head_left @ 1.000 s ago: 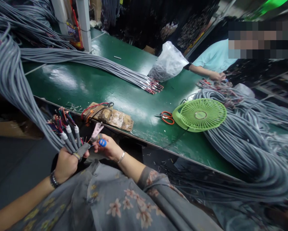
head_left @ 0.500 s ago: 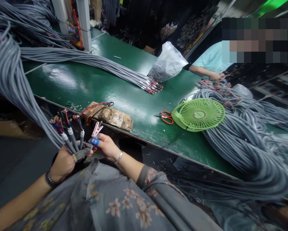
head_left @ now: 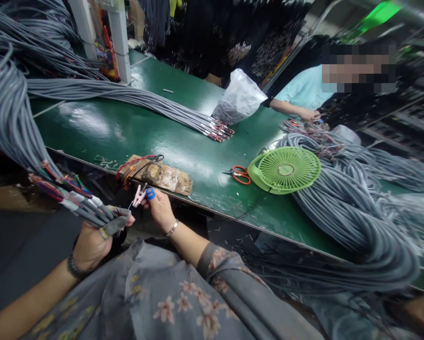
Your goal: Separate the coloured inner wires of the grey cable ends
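My left hand (head_left: 93, 238) is closed around a handful of grey cables (head_left: 80, 208) whose stripped ends show coloured wires; the ends point up and left. A grey fabric sleeve covers its index finger. My right hand (head_left: 159, 208), with a blue-taped fingertip, pinches a small pink clip (head_left: 138, 196) just right of the cable ends. A thin wire runs from the clip toward the cables. Both hands sit below the near edge of the green table (head_left: 126, 132).
A taped wooden block with red and black leads (head_left: 155, 172) lies at the table edge. Orange scissors (head_left: 238, 174), a green fan (head_left: 286, 169), a plastic bag (head_left: 238, 99) and big grey cable bundles (head_left: 346, 217) lie on the table. Another person's hand (head_left: 309, 114) works far right.
My left hand tilted the cable ends down and to the left. My right hand lifted the pink clip up toward the wooden block.
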The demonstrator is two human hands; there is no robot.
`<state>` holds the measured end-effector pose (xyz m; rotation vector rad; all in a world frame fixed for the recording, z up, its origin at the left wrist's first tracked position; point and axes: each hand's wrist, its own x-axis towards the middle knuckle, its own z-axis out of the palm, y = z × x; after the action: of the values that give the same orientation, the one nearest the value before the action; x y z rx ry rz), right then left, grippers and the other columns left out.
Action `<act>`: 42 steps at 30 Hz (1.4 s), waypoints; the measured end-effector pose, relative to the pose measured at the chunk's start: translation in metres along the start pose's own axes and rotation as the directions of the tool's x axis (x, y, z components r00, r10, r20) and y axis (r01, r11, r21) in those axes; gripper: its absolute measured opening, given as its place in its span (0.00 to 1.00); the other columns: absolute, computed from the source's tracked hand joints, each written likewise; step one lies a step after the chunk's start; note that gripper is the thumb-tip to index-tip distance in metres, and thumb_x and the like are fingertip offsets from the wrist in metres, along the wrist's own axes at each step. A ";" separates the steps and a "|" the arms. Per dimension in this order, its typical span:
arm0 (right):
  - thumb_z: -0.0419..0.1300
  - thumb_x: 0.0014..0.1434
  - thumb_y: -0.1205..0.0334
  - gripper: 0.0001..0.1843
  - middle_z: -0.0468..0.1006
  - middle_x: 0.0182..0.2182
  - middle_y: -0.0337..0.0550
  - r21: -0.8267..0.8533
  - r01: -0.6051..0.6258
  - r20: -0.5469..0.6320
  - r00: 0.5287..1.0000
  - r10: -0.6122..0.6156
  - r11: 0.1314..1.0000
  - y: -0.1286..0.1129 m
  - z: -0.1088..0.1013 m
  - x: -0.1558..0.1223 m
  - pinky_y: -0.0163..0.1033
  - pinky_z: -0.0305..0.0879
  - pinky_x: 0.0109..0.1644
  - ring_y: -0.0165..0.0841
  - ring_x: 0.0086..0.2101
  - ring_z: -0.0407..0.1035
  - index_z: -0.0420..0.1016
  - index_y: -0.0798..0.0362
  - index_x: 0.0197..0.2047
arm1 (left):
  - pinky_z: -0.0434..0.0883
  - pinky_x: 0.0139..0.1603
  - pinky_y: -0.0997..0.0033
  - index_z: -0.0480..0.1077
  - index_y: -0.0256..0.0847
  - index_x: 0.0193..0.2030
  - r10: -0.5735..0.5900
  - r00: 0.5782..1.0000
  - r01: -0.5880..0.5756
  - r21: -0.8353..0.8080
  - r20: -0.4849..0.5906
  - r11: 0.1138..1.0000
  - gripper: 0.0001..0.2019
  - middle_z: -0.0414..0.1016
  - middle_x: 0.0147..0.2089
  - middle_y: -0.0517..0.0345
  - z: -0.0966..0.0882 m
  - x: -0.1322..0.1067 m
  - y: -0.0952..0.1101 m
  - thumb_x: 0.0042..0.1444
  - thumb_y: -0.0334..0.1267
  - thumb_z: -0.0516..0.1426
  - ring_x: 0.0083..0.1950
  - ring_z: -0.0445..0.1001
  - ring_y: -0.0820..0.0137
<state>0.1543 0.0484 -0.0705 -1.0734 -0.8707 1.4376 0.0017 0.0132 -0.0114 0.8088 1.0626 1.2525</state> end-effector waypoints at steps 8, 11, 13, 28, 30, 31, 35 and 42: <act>0.68 0.57 0.34 0.28 0.78 0.29 0.40 0.372 -0.286 0.147 0.957 0.248 0.883 -0.005 0.012 0.005 0.35 0.70 0.37 0.30 0.30 0.70 0.81 0.54 0.36 | 0.79 0.27 0.77 0.83 0.45 0.20 -0.055 0.998 0.055 -0.009 -0.007 0.998 0.14 0.84 0.22 0.59 0.003 0.005 -0.006 0.22 0.36 0.78 0.22 0.81 0.69; 0.69 0.59 0.37 0.25 0.78 0.28 0.40 0.422 -0.290 0.122 0.957 0.263 0.859 -0.007 0.015 0.005 0.34 0.70 0.36 0.29 0.30 0.70 0.80 0.54 0.34 | 0.80 0.28 0.75 0.83 0.44 0.20 -0.069 0.997 0.069 -0.005 -0.023 0.998 0.13 0.84 0.22 0.58 0.003 0.005 -0.007 0.22 0.34 0.77 0.22 0.81 0.69; 0.66 0.62 0.36 0.26 0.78 0.28 0.41 0.411 -0.313 0.129 0.950 0.285 0.857 -0.008 0.015 0.004 0.33 0.69 0.35 0.29 0.30 0.70 0.80 0.54 0.34 | 0.80 0.27 0.74 0.82 0.43 0.20 -0.072 0.997 0.072 -0.001 -0.024 0.997 0.13 0.84 0.22 0.58 0.003 0.004 -0.007 0.22 0.33 0.76 0.22 0.80 0.68; 0.76 0.51 0.59 0.15 0.81 0.32 0.40 0.263 -0.536 0.349 0.828 0.439 0.802 0.014 -0.007 -0.026 0.31 0.69 0.31 0.26 0.28 0.69 0.77 0.55 0.36 | 0.73 0.19 0.78 0.79 0.39 0.22 -0.221 0.953 0.249 0.125 -0.207 0.960 0.16 0.79 0.17 0.57 -0.005 -0.011 0.008 0.21 0.38 0.74 0.18 0.75 0.71; 0.78 0.43 0.61 0.19 0.82 0.33 0.40 0.238 -0.536 0.399 0.814 0.422 0.810 0.014 -0.006 -0.029 0.31 0.70 0.32 0.25 0.28 0.69 0.78 0.55 0.36 | 0.73 0.19 0.78 0.78 0.39 0.22 -0.222 0.956 0.249 0.129 -0.193 0.960 0.17 0.79 0.17 0.57 -0.006 -0.009 0.006 0.20 0.38 0.75 0.18 0.75 0.71; 0.79 0.40 0.61 0.20 0.82 0.33 0.40 0.228 -0.530 0.409 0.813 0.414 0.816 0.013 -0.005 -0.030 0.31 0.70 0.33 0.25 0.28 0.69 0.79 0.55 0.36 | 0.73 0.19 0.78 0.78 0.39 0.21 -0.221 0.957 0.247 0.132 -0.187 0.960 0.17 0.79 0.17 0.57 -0.007 -0.009 0.004 0.20 0.38 0.75 0.18 0.75 0.71; 0.80 0.35 0.57 0.23 0.80 0.29 0.37 0.185 -0.477 0.352 0.849 0.395 0.859 0.008 0.000 -0.031 0.32 0.68 0.31 0.24 0.26 0.67 0.81 0.54 0.35 | 0.74 0.20 0.77 0.78 0.39 0.22 -0.215 0.963 0.239 0.146 -0.163 0.960 0.17 0.80 0.18 0.57 -0.012 -0.008 -0.002 0.22 0.38 0.75 0.19 0.75 0.70; 0.81 0.32 0.50 0.26 0.73 0.21 0.31 0.093 -0.331 0.153 0.937 0.315 0.939 0.005 0.018 -0.029 0.33 0.58 0.27 0.22 0.21 0.60 0.75 0.53 0.27 | 0.74 0.21 0.74 0.79 0.39 0.24 -0.201 0.975 0.215 0.181 -0.093 0.960 0.16 0.80 0.19 0.56 -0.021 -0.007 -0.011 0.26 0.37 0.75 0.20 0.76 0.68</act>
<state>0.1357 0.0201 -0.0646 -1.0739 -0.7148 1.8324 -0.0147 0.0033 -0.0275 0.7759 1.3072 1.0193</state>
